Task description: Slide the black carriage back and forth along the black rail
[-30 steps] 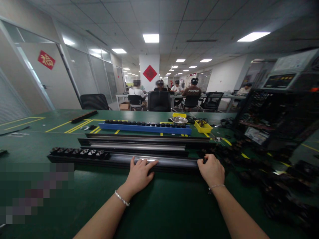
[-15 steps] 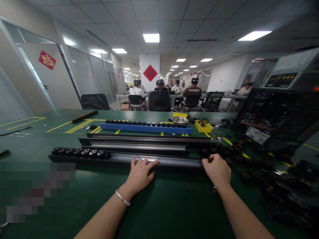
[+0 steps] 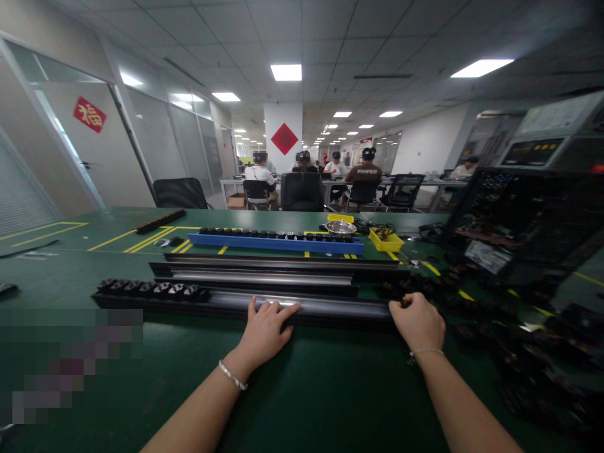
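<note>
A long black channel rail (image 3: 340,306) lies crosswise on the green table in front of me. Several small black blocks (image 3: 146,289) with shiny tops sit in a row in its left part. My left hand (image 3: 268,327) rests on the middle of the rail, fingers spread and holding nothing. At the rail's right end, my right hand (image 3: 419,322) is closed, thumb and fingers pinched together. Whatever it pinches is dark and mostly hidden by the fingers.
Behind lie more dark rails (image 3: 264,277) and a blue rail (image 3: 278,243) lined with black pieces. A metal dish (image 3: 340,227) and a yellow tray (image 3: 385,240) stand farther back. Loose black parts (image 3: 509,333) heap up on the right, near an open-sided equipment case (image 3: 491,214).
My right hand has shifted slightly to the right, along the rail's end. My left hand stays in the same spot on the rail.
</note>
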Demonstrator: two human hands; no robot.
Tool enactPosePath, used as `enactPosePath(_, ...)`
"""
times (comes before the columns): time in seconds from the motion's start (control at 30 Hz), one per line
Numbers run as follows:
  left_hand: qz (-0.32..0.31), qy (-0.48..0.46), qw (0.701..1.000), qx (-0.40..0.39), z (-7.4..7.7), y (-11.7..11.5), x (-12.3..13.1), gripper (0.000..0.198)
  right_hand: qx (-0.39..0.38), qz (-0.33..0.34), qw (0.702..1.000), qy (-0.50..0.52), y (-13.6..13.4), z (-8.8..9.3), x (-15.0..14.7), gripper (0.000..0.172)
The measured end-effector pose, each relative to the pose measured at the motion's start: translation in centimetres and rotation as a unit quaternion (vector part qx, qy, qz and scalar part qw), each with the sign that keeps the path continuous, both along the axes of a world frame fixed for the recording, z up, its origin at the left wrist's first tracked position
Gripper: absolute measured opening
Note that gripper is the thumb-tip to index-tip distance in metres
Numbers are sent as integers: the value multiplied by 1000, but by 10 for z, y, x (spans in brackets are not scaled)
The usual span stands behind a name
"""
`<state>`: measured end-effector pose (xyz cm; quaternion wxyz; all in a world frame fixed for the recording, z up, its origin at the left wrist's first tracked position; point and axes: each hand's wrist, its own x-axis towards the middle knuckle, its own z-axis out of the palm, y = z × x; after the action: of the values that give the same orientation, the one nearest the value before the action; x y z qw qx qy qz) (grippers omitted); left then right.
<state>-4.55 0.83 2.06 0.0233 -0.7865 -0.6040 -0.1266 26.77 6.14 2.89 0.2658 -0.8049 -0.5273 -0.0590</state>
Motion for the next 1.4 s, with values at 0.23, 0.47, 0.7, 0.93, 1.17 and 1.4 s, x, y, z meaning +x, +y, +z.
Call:
enactPosePath(0.23,0,0,1000,-2,-1,0,0,50,-13,-10,999,51,1,0,6,34)
enactPosePath(0.47,-3,-4,1000,6,-3,1,-1,50,-28,-12,997,66,2,1,10,35)
enactPosePath(0.7,-10,-8,1000,11,-3,1,-2,50,-41,-36,994,98,3,2,16,37)
enactPosePath(0.93,-4,0,1000,7,-3,1,-1,50,-22,-42,993,113,4,0,20,39)
enactPosePath(1.17,-9,-14,1000,16,-2,1,-1,49,-6,-44,991,129,5,-3,25,40)
enactPosePath(1.4,-7,-14,1000,17,-3,2,-1,49,32,-44,991,121,7,-8,31,39)
